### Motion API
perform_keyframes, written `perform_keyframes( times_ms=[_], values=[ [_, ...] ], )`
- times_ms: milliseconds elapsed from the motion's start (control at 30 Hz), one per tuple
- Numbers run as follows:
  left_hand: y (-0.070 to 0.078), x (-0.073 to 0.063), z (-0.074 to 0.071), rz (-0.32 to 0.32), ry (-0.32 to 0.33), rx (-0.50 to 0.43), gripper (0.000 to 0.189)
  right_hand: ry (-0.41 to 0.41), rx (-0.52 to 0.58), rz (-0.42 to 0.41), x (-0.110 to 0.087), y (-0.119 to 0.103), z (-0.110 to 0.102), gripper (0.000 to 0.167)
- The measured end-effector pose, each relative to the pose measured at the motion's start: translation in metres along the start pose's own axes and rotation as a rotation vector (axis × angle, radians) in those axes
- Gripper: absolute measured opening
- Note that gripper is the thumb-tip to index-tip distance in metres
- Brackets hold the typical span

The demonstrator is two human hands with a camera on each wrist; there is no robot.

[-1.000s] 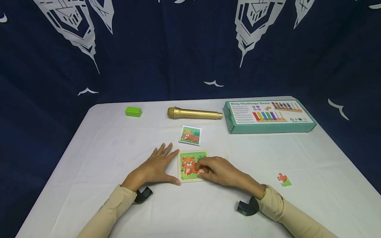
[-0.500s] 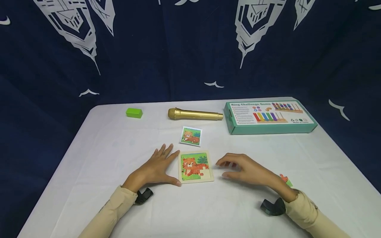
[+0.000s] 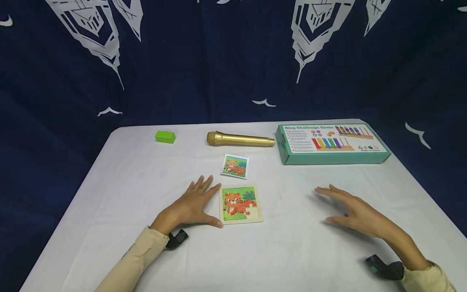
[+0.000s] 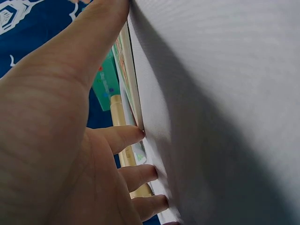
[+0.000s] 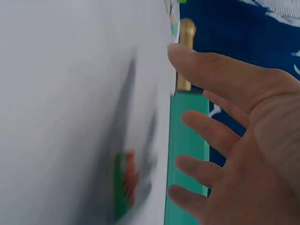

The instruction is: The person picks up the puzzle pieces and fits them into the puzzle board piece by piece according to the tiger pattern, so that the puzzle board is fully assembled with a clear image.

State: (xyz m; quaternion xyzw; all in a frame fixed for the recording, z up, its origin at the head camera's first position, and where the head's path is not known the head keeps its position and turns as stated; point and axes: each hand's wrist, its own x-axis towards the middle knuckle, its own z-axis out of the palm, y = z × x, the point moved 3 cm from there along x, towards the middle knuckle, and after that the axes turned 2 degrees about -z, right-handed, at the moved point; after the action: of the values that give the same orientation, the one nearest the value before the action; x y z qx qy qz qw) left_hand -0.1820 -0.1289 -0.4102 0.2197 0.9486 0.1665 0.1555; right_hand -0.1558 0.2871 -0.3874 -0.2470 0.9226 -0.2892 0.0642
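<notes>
A square wooden jigsaw puzzle with a tiger picture lies mid-table, a bare patch showing at its lower right corner. My left hand rests with spread fingers at its left side, the index fingertip and thumb tip right at the edge. My right hand hovers over the cloth to the right, fingers extended and holding nothing. A loose red and green puzzle piece lies on the cloth below that hand in the right wrist view; in the head view the hand hides it.
Behind the puzzle lies a small tiger picture card. A gold microphone, a green block and a teal Ring Challenge Game box line the far side of the white-covered table. A dark patterned cloth hangs behind.
My right hand has left the puzzle's right part and moved to the right, over the loose piece, its fingers opening out. My left hand has stayed at the puzzle's left edge.
</notes>
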Motion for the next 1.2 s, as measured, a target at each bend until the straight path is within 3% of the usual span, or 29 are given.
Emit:
perform_keyframes(
  times_ms=[233, 467, 867, 1200],
  values=[
    [0.000, 0.000, -0.001, 0.000, 0.001, 0.004, 0.116, 0.036, 0.084, 0.075, -0.031, 0.033, -0.002, 0.072],
    [0.000, 0.001, -0.001, -0.001, 0.000, 0.004, 0.116, 0.064, 0.075, 0.086, -0.047, 0.051, 0.000, 0.060],
    [0.000, 0.001, 0.000, 0.003, 0.002, -0.001, 0.116, 0.105, 0.098, 0.062, -0.052, 0.055, 0.001, 0.043],
    [0.000, 0.000, 0.000, 0.007, 0.005, -0.001, 0.116, 0.131, 0.043, 0.071, -0.050, 0.055, 0.002, 0.046]
  ],
)
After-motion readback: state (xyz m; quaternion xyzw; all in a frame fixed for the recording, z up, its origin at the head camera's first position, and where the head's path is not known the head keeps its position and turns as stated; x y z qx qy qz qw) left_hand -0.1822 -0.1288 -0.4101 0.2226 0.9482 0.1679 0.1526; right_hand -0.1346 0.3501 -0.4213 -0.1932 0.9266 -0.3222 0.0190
